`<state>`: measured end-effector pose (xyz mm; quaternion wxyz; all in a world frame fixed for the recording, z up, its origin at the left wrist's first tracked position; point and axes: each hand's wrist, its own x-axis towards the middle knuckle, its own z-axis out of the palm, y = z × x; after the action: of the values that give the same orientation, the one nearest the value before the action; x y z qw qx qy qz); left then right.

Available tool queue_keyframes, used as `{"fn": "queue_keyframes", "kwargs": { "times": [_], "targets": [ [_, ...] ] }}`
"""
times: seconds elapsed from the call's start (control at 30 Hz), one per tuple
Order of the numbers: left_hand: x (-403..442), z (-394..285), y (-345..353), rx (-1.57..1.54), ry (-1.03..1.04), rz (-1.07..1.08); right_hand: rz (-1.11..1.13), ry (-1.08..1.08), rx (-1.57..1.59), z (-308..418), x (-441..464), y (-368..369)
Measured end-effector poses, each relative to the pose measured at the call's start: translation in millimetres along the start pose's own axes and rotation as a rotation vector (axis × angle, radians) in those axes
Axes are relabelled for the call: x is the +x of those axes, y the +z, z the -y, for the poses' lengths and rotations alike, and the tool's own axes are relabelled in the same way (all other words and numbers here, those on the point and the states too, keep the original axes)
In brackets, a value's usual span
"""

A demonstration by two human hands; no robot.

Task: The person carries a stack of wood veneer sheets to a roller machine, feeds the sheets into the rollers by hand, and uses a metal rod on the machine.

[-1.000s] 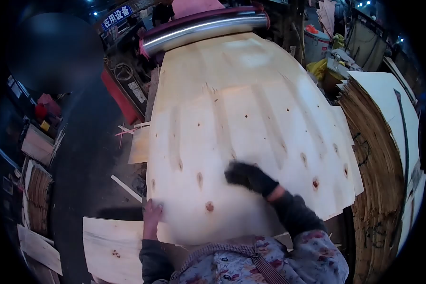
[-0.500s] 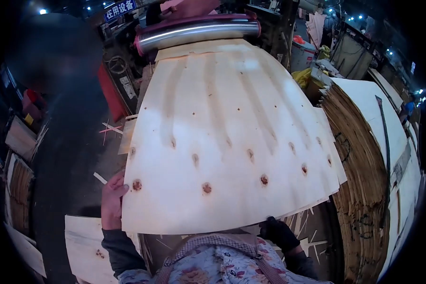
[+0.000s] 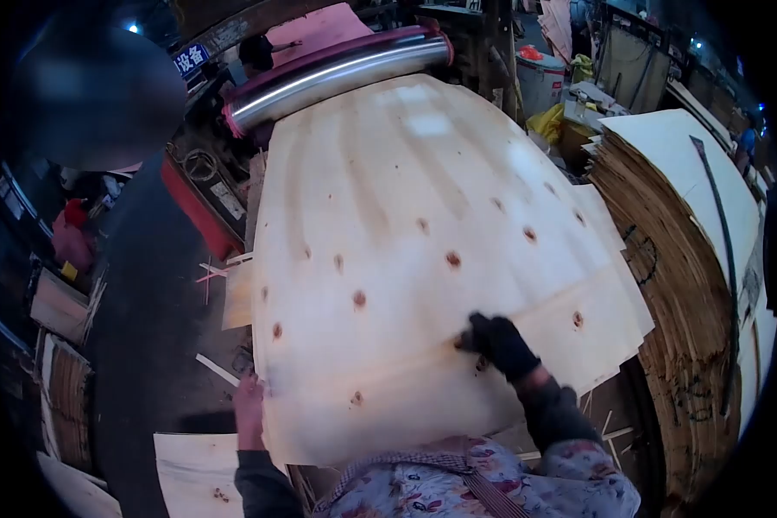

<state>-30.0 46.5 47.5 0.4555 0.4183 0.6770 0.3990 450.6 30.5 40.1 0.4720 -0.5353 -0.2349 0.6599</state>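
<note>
A large pale wood veneer sheet [image 3: 388,207] with dark knots and streaks lies over other sheets, its far end close to a shiny metal roller [image 3: 345,78]. My right hand [image 3: 499,345], in a dark glove, is closed at the near edge of this sheet, right of the middle. Below that edge shows another veneer sheet [image 3: 406,388]. My bare left hand [image 3: 249,406] is at the left edge of the stack, its fingers blurred against the edge; what they grip cannot be made out.
Thick stacked veneer [image 3: 665,285] stands at the right. A smaller sheet [image 3: 194,475] lies at the lower left. Beyond the roller a person's arm [image 3: 281,47] reaches over pink material [image 3: 328,30]. A white bin [image 3: 540,82] stands behind, and wood scraps lie on the floor.
The top sheet has moved forward towards the roller, uncovering the sheet below. My right hand has risen from the near edge onto the sheets. The view has shifted a little.
</note>
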Motion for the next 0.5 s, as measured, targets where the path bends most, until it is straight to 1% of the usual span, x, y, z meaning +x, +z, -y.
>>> {"fn": "queue_keyframes", "kwargs": {
  "times": [0.03, 0.07, 0.1, 0.13, 0.17, 0.2, 0.23, 0.27, 0.3, 0.37, 0.4, 0.43, 0.47, 0.5],
  "targets": [
    [-7.4, -10.5, 4.8, 0.280, -0.106, 0.058, 0.160, -0.353, -0.073, -5.4, 42.7, -7.7],
    [6.7, 39.4, -0.7, 0.364, 0.027, -0.003, 0.159, -0.270, 0.162, 9.7, 68.9, -0.6],
    [18.4, 90.2, -8.0, 0.447, 0.159, -0.062, 0.153, -0.385, -0.039, 15.7, 101.2, -0.1],
    [8.5, 84.2, 2.5, 0.632, 0.196, -0.042, 0.146, -0.498, -0.243, 23.9, 126.7, 1.6],
    [7.1, 85.9, 5.8, 0.638, 0.187, -0.046, 0.384, -0.194, 0.365, 47.7, 131.4, 13.6],
    [7.2, 91.4, 8.8, 0.639, 0.204, -0.075, 0.285, -0.299, 0.500, 54.2, 135.5, 28.7],
    [7.6, 97.1, 10.6, 0.637, 0.221, -0.104, 0.489, -0.566, 0.354, 57.1, 146.8, 35.0],
    [11.4, 99.5, 8.8, 0.563, 0.177, -0.083, 0.454, -0.411, 0.526, 55.2, 157.6, 43.2],
    [18.3, 109.1, 4.1, 0.561, 0.176, -0.084, 0.414, -0.257, 0.694, 52.3, 164.1, 49.2],
    [32.9, 129.5, -6.4, 0.309, 0.090, 0.011, 0.525, -0.178, 0.639, 24.6, 146.0, 47.2],
    [24.8, 119.4, -6.0, 0.299, 0.092, 0.012, 0.528, -0.134, 0.558, 10.4, 120.4, 48.8],
    [9.5, 94.0, -2.6, 0.198, 0.079, 0.017, 0.554, -0.066, 0.527, -10.9, 94.3, 45.3],
    [1.4, 75.7, -0.6, 0.096, 0.066, 0.023, 0.583, -0.065, 0.378, -32.0, 64.6, 40.3],
    [3.2, 71.2, -7.6, 0.082, 0.066, 0.026, 0.591, -0.063, 0.316, -44.3, 26.6, 42.3]
  ]
}}
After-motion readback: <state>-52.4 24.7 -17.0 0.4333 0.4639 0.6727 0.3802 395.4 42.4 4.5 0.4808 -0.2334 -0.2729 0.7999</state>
